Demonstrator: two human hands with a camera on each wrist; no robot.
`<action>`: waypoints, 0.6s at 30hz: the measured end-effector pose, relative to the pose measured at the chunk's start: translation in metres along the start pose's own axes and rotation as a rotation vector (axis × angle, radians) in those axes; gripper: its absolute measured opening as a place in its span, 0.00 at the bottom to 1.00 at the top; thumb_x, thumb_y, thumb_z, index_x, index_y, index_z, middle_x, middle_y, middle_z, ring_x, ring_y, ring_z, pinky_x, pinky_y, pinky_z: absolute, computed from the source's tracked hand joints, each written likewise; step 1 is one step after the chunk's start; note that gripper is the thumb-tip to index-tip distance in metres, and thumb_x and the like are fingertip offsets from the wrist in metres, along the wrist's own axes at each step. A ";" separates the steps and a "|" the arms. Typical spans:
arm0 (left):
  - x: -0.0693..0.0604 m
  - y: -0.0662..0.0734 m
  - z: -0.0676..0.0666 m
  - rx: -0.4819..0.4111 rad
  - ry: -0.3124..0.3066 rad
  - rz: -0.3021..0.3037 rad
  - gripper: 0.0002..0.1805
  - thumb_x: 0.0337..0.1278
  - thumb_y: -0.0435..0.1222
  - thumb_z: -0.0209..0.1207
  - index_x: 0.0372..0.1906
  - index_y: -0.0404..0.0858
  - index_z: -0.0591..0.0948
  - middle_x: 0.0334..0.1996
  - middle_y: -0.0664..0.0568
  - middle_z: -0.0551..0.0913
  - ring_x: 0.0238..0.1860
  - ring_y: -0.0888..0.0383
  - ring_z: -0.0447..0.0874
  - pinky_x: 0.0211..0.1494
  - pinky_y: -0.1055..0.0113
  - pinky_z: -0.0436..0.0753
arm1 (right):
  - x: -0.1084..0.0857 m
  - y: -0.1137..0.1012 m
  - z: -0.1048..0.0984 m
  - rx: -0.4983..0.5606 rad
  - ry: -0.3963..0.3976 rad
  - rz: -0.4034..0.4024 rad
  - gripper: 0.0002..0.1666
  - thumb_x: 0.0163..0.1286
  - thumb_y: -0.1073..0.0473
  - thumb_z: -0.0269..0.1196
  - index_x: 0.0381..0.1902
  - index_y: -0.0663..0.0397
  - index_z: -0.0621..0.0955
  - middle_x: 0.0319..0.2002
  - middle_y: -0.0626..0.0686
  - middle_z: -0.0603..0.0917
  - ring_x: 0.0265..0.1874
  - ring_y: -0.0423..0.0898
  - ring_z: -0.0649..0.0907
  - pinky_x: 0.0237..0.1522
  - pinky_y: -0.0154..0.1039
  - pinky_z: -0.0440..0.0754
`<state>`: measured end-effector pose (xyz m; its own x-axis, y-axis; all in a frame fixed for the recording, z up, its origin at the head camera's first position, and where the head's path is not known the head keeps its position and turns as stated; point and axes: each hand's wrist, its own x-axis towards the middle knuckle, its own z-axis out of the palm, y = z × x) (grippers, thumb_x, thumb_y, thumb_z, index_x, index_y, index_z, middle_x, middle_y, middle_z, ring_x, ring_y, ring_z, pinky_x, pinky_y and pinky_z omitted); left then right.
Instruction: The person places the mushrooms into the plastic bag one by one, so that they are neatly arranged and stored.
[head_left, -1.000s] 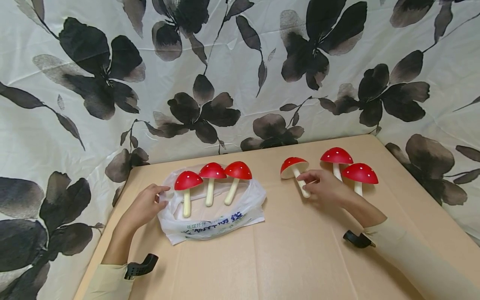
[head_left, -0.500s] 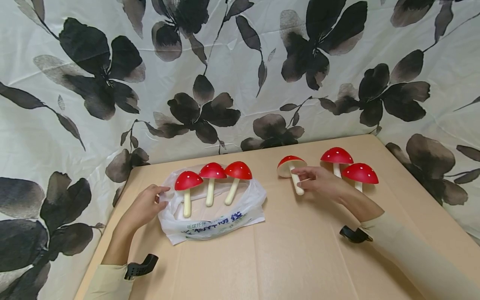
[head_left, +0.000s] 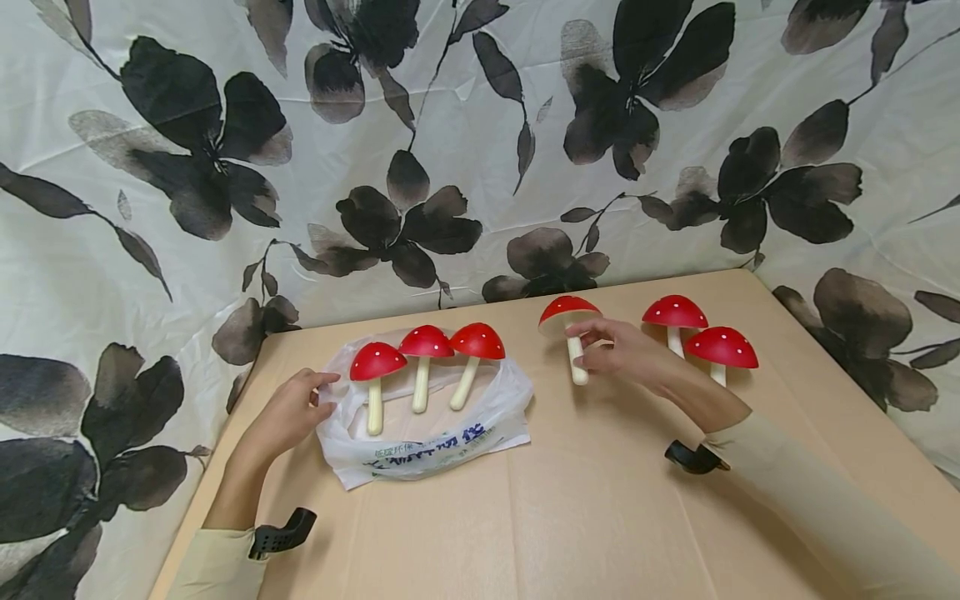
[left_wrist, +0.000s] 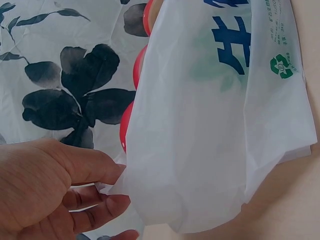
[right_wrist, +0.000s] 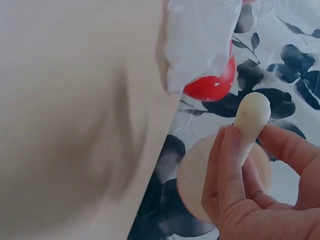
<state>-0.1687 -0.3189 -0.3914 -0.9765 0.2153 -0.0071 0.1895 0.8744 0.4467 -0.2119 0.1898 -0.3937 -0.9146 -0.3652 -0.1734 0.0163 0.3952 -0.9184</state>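
Note:
My right hand pinches the pale stem of a toy mushroom, whose red cap points away from me. In the right wrist view the stem sits between thumb and fingers. At the left, my left hand pinches the edge of a white plastic bag; the left wrist view shows a bit of the bag between thumb and fingers. Inside the bag's wide mouth lie three more toy mushrooms, a left one, a middle one and a right one.
Two other toy mushrooms, one farther back and one nearer, lie at the right beyond my right wrist. Everything rests on a light tan table. Behind it hangs a white cloth with dark flowers.
My right hand has moved left and slightly away from me with its mushroom, drawing nearer the bag. The left hand and the bag have stayed put.

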 end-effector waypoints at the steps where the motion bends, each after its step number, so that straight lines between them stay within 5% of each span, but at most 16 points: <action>1: 0.000 0.000 0.000 -0.001 0.000 -0.001 0.24 0.56 0.25 0.64 0.59 0.24 0.79 0.38 0.42 0.77 0.36 0.51 0.74 0.32 0.68 0.75 | 0.001 -0.003 0.001 0.006 0.003 -0.003 0.32 0.66 0.58 0.68 0.67 0.55 0.75 0.57 0.61 0.76 0.52 0.55 0.78 0.52 0.43 0.84; 9: -0.002 -0.001 0.000 -0.001 0.013 0.004 0.24 0.56 0.25 0.63 0.59 0.23 0.79 0.38 0.42 0.78 0.36 0.50 0.75 0.34 0.67 0.75 | 0.011 -0.022 0.010 0.084 -0.001 -0.035 0.26 0.68 0.61 0.66 0.64 0.57 0.77 0.56 0.62 0.77 0.52 0.55 0.79 0.52 0.41 0.85; 18: -0.001 -0.001 -0.001 0.003 0.017 0.011 0.23 0.56 0.25 0.63 0.59 0.23 0.79 0.37 0.43 0.77 0.36 0.51 0.74 0.34 0.67 0.75 | 0.020 -0.039 0.022 0.095 -0.052 -0.093 0.29 0.68 0.63 0.65 0.67 0.58 0.74 0.59 0.62 0.74 0.48 0.56 0.82 0.54 0.51 0.84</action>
<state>-0.1677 -0.3203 -0.3906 -0.9761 0.2171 0.0130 0.2002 0.8735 0.4438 -0.2223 0.1487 -0.3686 -0.8916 -0.4411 -0.1022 -0.0270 0.2771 -0.9604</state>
